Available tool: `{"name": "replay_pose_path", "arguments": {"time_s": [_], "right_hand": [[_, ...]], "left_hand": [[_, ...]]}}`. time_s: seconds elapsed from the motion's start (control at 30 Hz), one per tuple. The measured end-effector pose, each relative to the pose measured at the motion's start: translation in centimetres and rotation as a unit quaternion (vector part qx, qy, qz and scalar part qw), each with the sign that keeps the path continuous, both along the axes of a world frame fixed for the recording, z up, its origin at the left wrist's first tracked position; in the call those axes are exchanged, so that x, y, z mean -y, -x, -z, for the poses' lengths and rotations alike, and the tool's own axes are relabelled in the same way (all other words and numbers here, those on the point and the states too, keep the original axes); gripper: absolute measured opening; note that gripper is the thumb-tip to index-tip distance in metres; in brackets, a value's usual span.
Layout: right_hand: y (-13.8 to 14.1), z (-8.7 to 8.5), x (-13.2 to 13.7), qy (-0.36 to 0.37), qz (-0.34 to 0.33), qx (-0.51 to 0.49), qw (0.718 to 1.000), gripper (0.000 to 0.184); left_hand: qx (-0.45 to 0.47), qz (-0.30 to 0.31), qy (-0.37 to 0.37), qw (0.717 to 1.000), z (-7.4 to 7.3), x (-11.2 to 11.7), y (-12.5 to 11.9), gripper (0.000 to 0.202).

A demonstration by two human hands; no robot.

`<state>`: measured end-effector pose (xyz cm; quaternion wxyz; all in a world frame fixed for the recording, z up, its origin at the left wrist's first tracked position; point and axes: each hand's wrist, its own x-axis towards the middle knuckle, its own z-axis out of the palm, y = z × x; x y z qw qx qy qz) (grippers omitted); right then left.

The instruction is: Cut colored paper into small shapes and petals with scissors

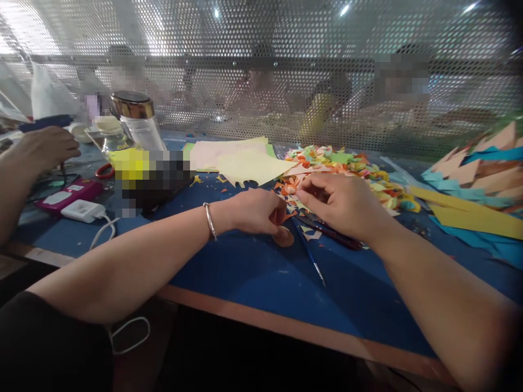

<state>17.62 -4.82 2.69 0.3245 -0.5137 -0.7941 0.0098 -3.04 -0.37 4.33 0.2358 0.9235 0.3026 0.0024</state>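
My left hand [261, 211] is closed just above the blue tabletop, its fingers curled in. A small tan round disc [285, 237] lies under its fingertips, which seem to touch it; what the fingers pinch is hidden. To the right, my right hand [341, 202] is closed in a pinch, thumb and forefinger at an orange paper flower [290, 186]. Behind it spreads a pile of colourful cut paper pieces [347, 163]. A blue thin-handled brush [309, 247] lies between the hands, beside a dark red-handled tool [337, 235] partly under my right hand.
Pale paper sheets [232, 158] lie behind my left hand. Further left stand a lidded clear bottle [141, 122], a plastic bottle [112, 139] and a magenta power strip with a white charger [84, 209]. Another person's hand [47, 147] is at far left. Folded paper [478, 163] lies right; perforated metal [229, 98] stands behind.
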Motion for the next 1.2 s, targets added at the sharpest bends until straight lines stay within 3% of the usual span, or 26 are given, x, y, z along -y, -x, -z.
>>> {"name": "replay_pose_path", "arguments": {"time_s": [0.23,0.37,0.83,1.2], "right_hand": [[0.1,-0.1,0.2,-0.001,0.007,0.024,1.0,0.022],[0.1,-0.1,0.2,0.0,0.012,0.031,0.999,0.021],[0.0,0.4,0.0,0.001,0.01,0.042,0.999,0.02],[-0.1,0.5,-0.2,0.002,0.004,0.044,0.999,0.02]], "left_hand": [[0.009,0.032,0.046,0.998,0.1,-0.1,0.0,0.031],[0.01,0.007,0.008,1.0,0.2,0.0,-0.1,0.018],[-0.029,0.042,-0.016,0.999,0.5,0.6,-0.9,0.019],[-0.038,0.022,-0.041,0.998,1.0,0.7,-1.3,0.025]]}}
